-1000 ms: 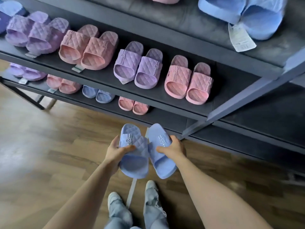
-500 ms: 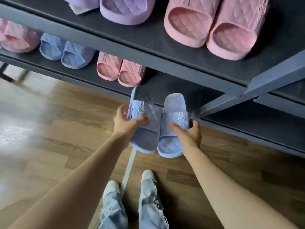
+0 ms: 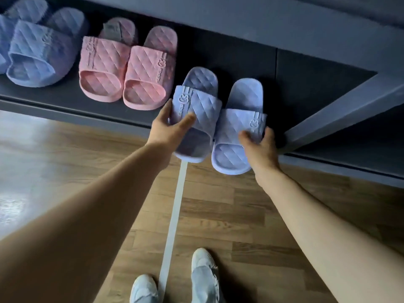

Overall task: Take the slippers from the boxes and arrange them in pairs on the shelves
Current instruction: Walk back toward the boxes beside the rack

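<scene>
Blue slippers (image 3: 197, 110) are hanging at the shelf (image 3: 306, 68) edge, left hand (image 3: 168, 131) and right hand (image 3: 260, 147) each gripping one with curled fingers (image 3: 185, 121), probably needing level placing beside the pink pair (image 3: 126, 71).

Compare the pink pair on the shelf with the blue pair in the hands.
The pink pair rests on the shelf; the held blue pair is gripped by the left hand and right hand. The pink pair lies fully on it; the held blue pair juts past its edge. Both have quilted, bunny-marked straps.
</scene>
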